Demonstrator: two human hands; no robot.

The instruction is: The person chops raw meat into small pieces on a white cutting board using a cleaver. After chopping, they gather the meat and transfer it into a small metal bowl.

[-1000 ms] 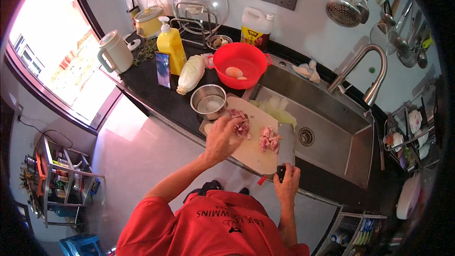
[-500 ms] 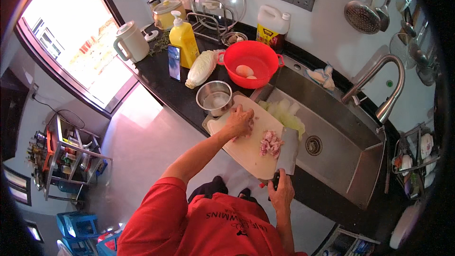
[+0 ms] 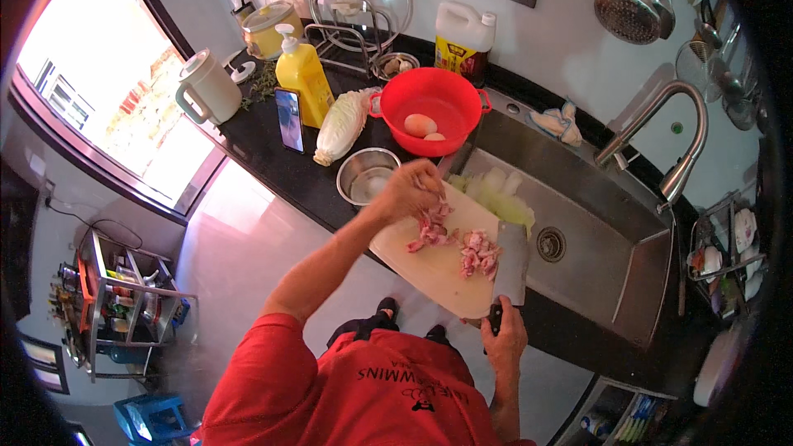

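My right hand (image 3: 505, 340) grips the black handle of a cleaver (image 3: 512, 260), whose broad blade lies along the right edge of a pale cutting board (image 3: 450, 289). Over the board's far left part is my left hand (image 3: 413, 190), its fingers curled together; what they hold, if anything, is hidden. Just beneath those fingers lies a loose pile of chopped raw meat (image 3: 431, 230). A second heap of meat pieces (image 3: 479, 254) sits closer to the blade. A steel bowl (image 3: 368, 177) stands beside my left hand, at the board's far left corner.
Behind the board stand a red colander (image 3: 429, 87) with eggs (image 3: 420, 125), a napa cabbage (image 3: 343, 128), a phone (image 3: 290, 120) and a yellow pump bottle (image 3: 304, 78). To the right is a steel sink (image 3: 591, 281) with pale green vegetable pieces (image 3: 504, 198) and an arched faucet (image 3: 690, 140).
My left hand has lifted off the meat and moved slightly up and left, uncovering the pile below. My right hand still grips the cleaver. The whole view has shifted a little.
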